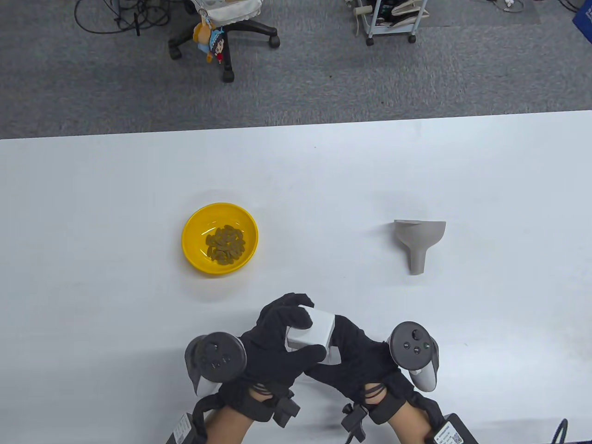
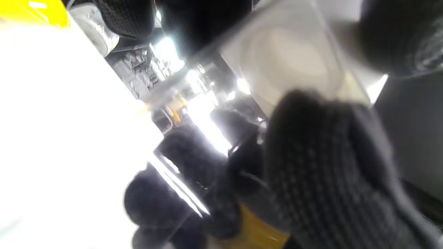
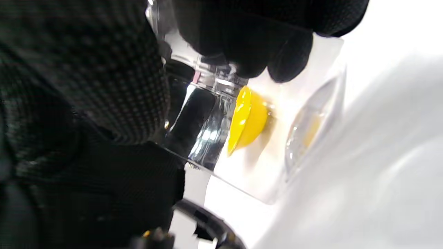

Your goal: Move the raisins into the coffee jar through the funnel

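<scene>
Both hands, left hand (image 1: pixel 277 342) and right hand (image 1: pixel 358 358), are clamping the lidded coffee jar (image 1: pixel 311 334) at lower centre; raisins (image 1: pixel 225 244) are still lying in the bowl (image 1: pixel 194 231), funnel (image 1: pixel 419 239) untouched.

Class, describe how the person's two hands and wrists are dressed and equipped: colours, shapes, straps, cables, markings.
Both the left hand and right hand wear black knitted gloves with a dotted weave. A grey, rounded tracker with a ring sits on the back of each; the right tracker shows dark buttons. Black straps and small black boxes wrap the wrists, with bare forearms below. White labels sit by each wrist, and a black cable by the right.
</scene>
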### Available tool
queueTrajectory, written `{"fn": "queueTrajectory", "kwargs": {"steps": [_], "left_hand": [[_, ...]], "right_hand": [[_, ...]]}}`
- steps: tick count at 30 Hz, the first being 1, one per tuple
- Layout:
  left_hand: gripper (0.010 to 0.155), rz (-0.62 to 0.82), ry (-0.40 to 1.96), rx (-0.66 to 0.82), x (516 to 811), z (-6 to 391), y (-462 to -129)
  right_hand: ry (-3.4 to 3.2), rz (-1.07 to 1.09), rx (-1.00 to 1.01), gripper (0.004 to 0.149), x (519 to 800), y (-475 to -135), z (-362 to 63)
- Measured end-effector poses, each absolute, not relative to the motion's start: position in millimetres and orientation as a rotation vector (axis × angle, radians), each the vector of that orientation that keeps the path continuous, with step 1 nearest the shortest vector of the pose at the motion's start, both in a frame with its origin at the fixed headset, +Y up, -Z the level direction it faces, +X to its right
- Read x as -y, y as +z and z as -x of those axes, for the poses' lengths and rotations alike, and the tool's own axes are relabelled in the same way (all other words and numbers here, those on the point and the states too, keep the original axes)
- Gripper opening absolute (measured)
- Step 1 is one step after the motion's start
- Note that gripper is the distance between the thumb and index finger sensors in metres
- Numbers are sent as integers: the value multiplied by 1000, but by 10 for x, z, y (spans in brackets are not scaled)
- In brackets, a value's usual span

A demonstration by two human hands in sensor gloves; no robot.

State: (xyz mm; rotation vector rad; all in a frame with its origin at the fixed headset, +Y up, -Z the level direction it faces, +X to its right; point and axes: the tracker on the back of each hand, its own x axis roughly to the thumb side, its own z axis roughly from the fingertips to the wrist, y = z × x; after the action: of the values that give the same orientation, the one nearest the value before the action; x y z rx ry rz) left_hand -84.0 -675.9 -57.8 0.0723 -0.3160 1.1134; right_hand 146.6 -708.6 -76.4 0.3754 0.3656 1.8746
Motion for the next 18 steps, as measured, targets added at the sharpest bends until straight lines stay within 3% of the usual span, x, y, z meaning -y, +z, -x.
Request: {"fn": "queueTrajectory", "kwargs": {"steps": [4, 6, 8, 10, 13, 18], "left_hand": [[70, -44, 1246, 335, 6820, 796, -584], [86, 6, 1317, 414, 6844, 826, -627], [91, 100, 1495, 474, 6893, 879, -682], [88, 187, 1634, 532, 6961, 928, -747], [83, 306, 1650, 620, 7023, 945, -793], [74, 351, 1665, 635, 7008, 910, -790]], "right_hand": [[1842, -382, -405, 88, 7093, -785, -1485], [1748, -392, -458, 89, 7083, -808, -1505], [1650, -430, -509, 90, 7064, -831, -1508], [1559, -481, -576, 90, 7074, -826, -1504], [1511, -526, -656, 90, 7107, -813, -1473], [1535, -514, -651, 89, 7104, -789, -1457]]}}
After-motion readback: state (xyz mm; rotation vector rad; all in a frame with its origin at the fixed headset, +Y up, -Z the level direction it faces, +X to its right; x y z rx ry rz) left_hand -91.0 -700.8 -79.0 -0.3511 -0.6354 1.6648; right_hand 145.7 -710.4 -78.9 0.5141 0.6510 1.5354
